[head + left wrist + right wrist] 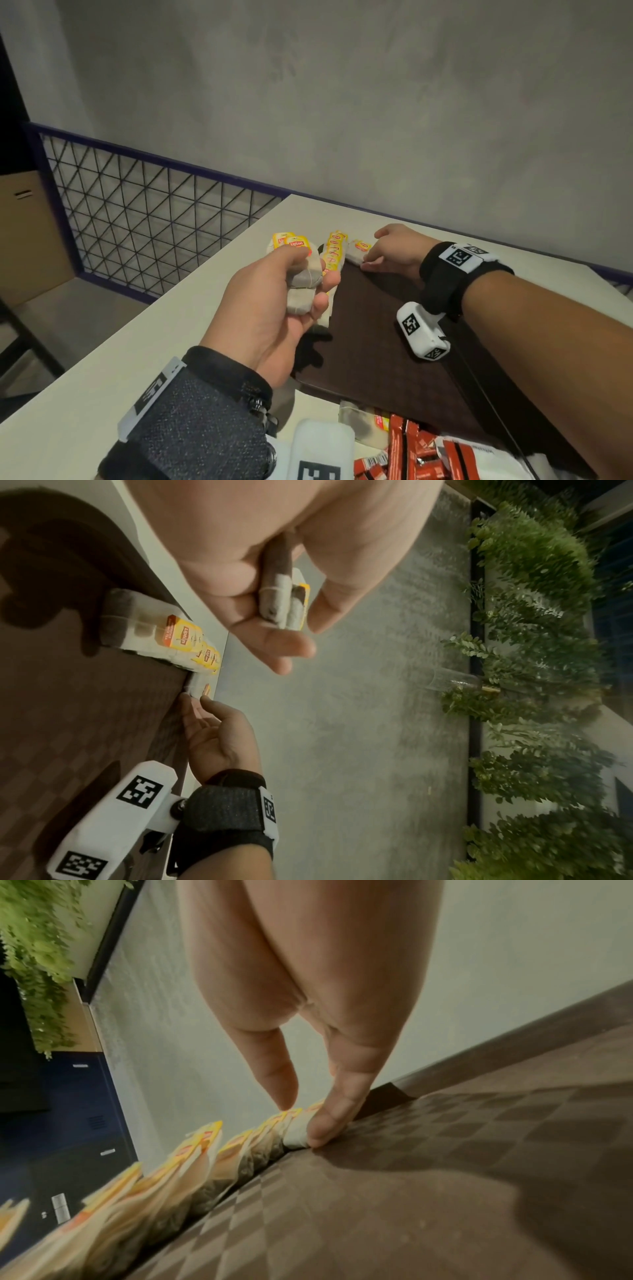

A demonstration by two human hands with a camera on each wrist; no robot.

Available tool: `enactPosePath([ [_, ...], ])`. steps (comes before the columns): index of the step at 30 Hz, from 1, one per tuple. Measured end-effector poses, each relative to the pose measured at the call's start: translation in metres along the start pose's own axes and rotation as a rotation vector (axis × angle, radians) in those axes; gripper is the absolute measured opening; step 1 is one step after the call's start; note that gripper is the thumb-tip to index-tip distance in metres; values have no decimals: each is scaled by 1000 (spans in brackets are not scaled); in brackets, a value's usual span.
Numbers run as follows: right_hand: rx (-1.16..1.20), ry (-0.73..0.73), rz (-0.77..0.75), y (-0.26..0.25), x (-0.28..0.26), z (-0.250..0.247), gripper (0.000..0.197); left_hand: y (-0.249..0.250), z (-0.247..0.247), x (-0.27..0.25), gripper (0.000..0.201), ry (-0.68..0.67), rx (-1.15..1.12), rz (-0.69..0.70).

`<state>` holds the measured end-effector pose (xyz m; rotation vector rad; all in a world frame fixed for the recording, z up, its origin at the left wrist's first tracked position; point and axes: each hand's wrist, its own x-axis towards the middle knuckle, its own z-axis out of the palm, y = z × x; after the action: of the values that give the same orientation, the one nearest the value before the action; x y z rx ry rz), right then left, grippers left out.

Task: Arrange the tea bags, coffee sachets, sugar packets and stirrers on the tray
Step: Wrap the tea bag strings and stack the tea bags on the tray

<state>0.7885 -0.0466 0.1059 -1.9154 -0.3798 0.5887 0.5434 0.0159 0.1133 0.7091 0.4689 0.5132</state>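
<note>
A dark brown tray [376,325] lies on the white table [171,325]. A row of yellow-tagged tea bags [334,255] stands along the tray's left edge, also seen as the row [185,639] and the row [205,1167]. My left hand [308,274] is raised over that row and grips a few tea bags [303,284]; the left wrist view shows the bundle [281,601] between thumb and fingers. My right hand [370,251] is at the tray's far corner. There it pinches the last tea bag [296,1133] of the row between thumb and forefinger.
Red coffee sachets [421,452], a loose tea bag [356,425] and a white packet [486,459] lie near the table's front edge. A wire-mesh railing [154,212] runs past the table's left side, with a cardboard box [27,233] behind it.
</note>
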Motion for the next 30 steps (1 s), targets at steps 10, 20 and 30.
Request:
enactPosePath([
  [10,63,-32,-94,-27,-69,-32,32,-2,5,-14,15,-159,135,-27],
  [20,-145,-284,-216,-32,-180,-24,25,-13,15,-36,24,-389,293,6],
  [30,-126,-163,-276,-37,-196,-34,9,-10,14,-32,17,-200,159,-3],
])
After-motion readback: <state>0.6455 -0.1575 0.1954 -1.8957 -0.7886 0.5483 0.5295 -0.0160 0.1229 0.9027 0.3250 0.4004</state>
